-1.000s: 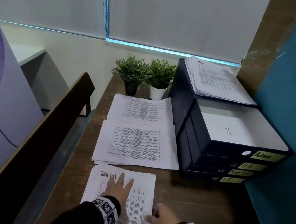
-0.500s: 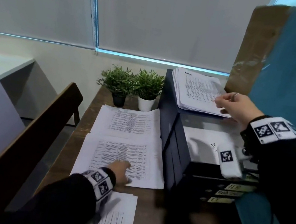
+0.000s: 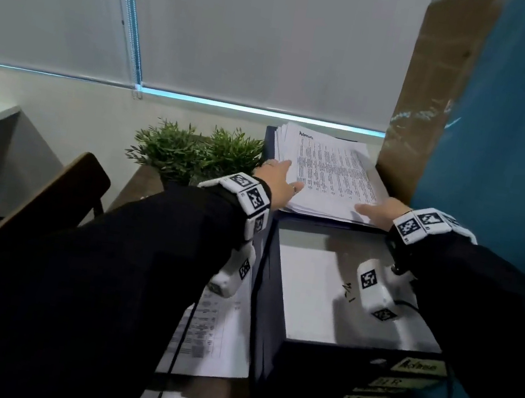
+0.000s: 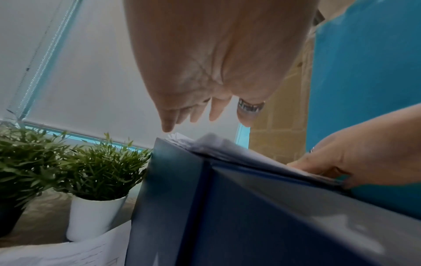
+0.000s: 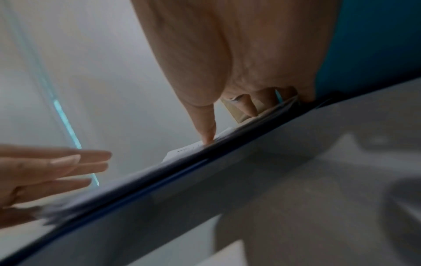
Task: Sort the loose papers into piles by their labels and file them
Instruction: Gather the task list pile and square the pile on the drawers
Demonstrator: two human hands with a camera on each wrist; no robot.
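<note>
Our left hand [image 3: 276,180] has left the tabletop sheets and joined our right hand [image 3: 379,210] at the Admin stack [image 3: 329,178] atop the file drawers [image 3: 331,361]; left grip flat and wide, right holding the edge, ready to lift for filing.

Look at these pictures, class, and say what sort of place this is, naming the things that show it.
Most likely an office desk or work cubicle. A set of labelled file drawers carries a stack of printed papers, more printed sheets lie on the desk, and two small potted plants stand below a window blind.
</note>
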